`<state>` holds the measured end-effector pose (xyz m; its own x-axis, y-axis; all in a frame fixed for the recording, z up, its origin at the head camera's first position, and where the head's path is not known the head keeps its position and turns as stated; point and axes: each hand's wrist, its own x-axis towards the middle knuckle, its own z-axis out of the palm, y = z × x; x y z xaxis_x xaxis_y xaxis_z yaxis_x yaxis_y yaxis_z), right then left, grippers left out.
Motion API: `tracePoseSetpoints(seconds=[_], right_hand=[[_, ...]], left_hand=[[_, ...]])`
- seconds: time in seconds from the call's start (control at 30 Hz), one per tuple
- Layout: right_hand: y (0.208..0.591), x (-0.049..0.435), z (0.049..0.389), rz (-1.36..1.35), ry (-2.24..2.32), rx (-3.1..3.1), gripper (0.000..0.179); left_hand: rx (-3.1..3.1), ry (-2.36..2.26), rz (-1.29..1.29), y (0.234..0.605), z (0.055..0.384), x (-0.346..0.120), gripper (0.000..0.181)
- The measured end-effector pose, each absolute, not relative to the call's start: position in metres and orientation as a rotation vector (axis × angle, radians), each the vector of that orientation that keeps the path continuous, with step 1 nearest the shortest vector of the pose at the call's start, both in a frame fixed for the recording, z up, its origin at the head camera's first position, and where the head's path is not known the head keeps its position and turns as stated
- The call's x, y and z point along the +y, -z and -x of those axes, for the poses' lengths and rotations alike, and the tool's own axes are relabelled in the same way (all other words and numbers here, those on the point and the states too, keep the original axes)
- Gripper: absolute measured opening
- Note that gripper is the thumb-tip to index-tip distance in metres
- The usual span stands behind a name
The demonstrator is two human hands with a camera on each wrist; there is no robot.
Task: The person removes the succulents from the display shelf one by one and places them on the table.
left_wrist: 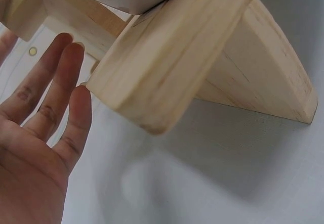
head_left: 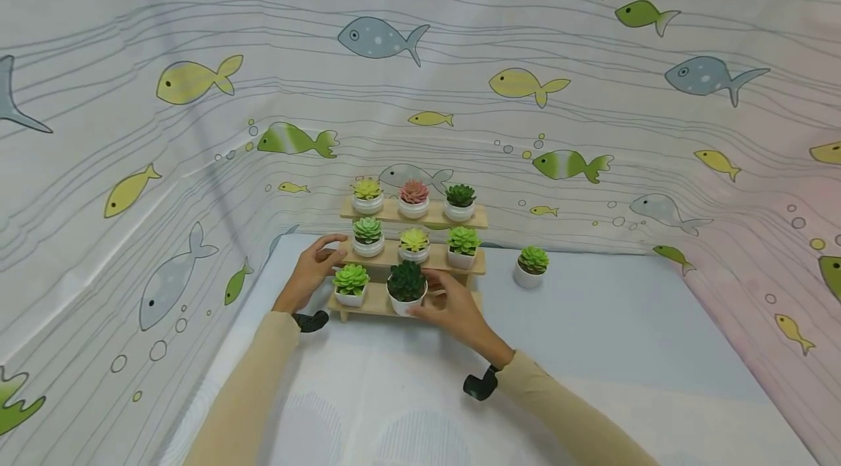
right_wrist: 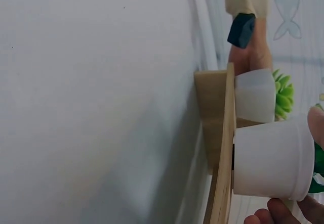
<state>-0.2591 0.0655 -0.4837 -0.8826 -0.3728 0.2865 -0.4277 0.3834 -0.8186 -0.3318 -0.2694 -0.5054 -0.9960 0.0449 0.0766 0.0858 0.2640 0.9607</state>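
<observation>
A three-tier wooden stand bears small potted succulents. On its lowest tier, my right hand holds a dark green succulent by its white pot, thumb and fingers on opposite sides. The pot's base is at the board in the right wrist view. At the stand's left end is my left hand. The left wrist view shows its fingers extended beside a board's end, with one fingertip against or very near the wood. A light green succulent in a white pot sits left of the dark one.
Succulents fill the upper tiers, among them a pink one and a yellow one. One more green succulent stands on the table right of the stand. A fish-patterned curtain encloses the back and sides.
</observation>
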Motion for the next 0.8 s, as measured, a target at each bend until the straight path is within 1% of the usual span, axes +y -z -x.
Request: tracePoseSetpoints(seconds=[0.23, 0.43, 0.8], right_hand=[[0.485, 0.060, 0.259, -0.690, -1.570, -2.562, 0.081], [0.484, 0.056, 0.260, -0.689, -1.586, -2.551, 0.080], [0.487, 0.051, 0.261, -0.631, -1.662, -2.595, 0.085]], left_hand=[[-2.482, 1.872, 0.112, 0.503, 0.329, -0.268, 0.054], [-2.465, 1.885, 0.108, 0.503, 0.330, -0.267, 0.053], [-2.464, 1.888, 0.112, 0.505, 0.331, -0.268, 0.054]])
